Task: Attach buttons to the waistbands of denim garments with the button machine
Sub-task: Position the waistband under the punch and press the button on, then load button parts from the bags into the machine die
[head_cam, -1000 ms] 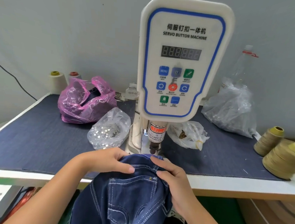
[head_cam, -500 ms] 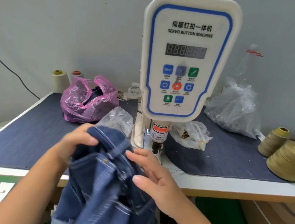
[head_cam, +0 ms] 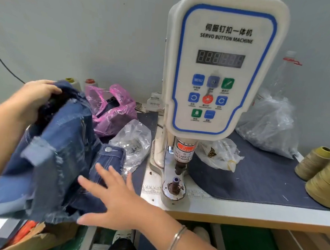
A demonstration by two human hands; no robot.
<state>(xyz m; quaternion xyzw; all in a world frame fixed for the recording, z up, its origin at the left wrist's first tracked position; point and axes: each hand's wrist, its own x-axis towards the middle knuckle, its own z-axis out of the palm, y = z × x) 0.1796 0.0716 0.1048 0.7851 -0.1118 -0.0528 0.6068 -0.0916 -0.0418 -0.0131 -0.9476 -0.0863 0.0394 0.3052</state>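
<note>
Left hand (head_cam: 37,97) grips the top of the denim (head_cam: 59,156), fingers curled over its upper edge, and holds it up well left of the machine (head_cam: 219,70). Right hand (head_cam: 119,198) lies flat and spread, straight fingers against the cloth's lower right side, holding nothing; a bangle (head_cam: 174,242) sits on that wrist. A silver button (head_cam: 108,149) shows on the waistband, facing the machine. The garment is blurred. The machine's lower die (head_cam: 175,182) stands bare, just right of the right hand's fingertips. Left of the machine lie a clear bag (head_cam: 133,140) of metal parts and, behind it, a pink bag (head_cam: 110,108). Right of the machine sit a small bag (head_cam: 219,154), a large clear bag (head_cam: 268,125) and two thread cones (head_cam: 322,172) at the table's far edge.
</note>
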